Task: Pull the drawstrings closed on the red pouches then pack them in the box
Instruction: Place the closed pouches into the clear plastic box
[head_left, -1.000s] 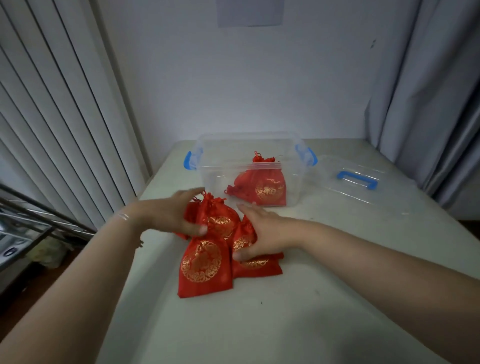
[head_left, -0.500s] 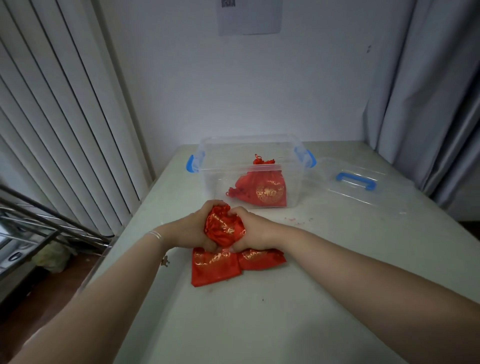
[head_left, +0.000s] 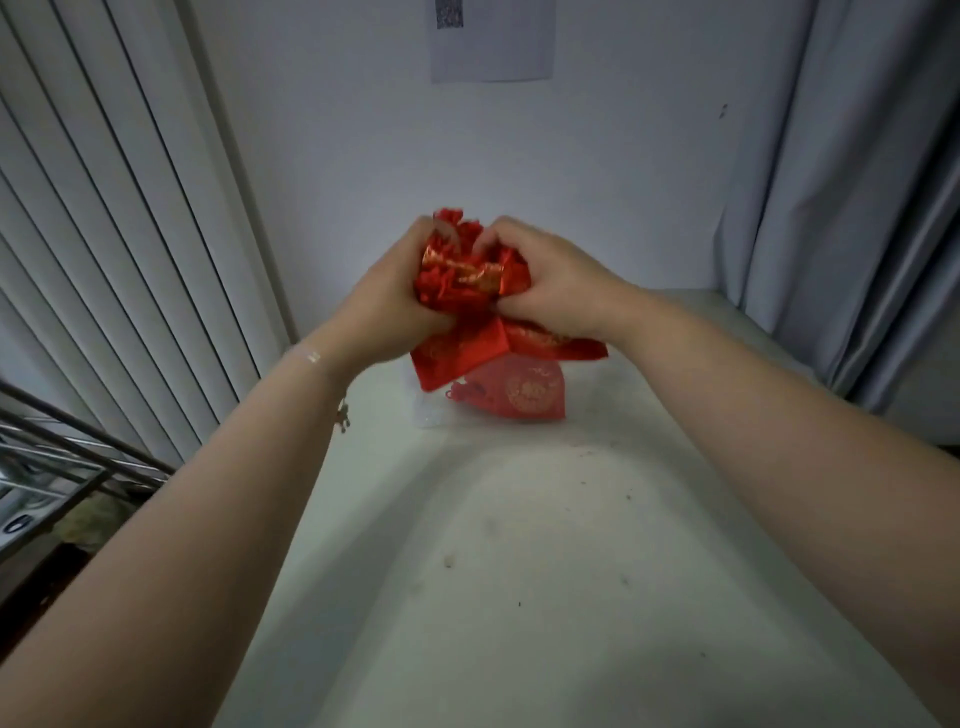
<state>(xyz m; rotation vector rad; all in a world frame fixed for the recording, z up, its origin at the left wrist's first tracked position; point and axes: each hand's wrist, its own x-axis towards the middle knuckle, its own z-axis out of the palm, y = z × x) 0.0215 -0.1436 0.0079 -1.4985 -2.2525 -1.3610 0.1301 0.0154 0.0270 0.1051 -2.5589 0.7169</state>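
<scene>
Both hands are up off the table (head_left: 519, 597), jointly gripping a bunch of red pouches (head_left: 467, 275). Left hand (head_left: 387, 306) has its fingers curled round the left side of the bunch, right hand (head_left: 550, 286) curled round the right side; thumbs dig into the crumpled tops. Two pouch bottoms hang loose below the fists. Gold print on the fabric, too crumpled and blurred to read.

Below and behind the hands: the clear box (head_left: 428, 415), mostly hidden, with one pouch inside it (head_left: 519, 392) showing a round gold emblem; characters not legible. Only a bit of the box's lower left corner shows clearly.

Paper sheet (head_left: 491, 39) on the wall up top, dark code-like patch at its upper edge, unreadable.

Room: near half of the table is bare apart from small specks. Table's left edge runs close to the vertical blinds (head_left: 104, 234); curtain (head_left: 857, 182) hangs at the far right corner. Thin bracelet (head_left: 311, 356) on the left wrist.
</scene>
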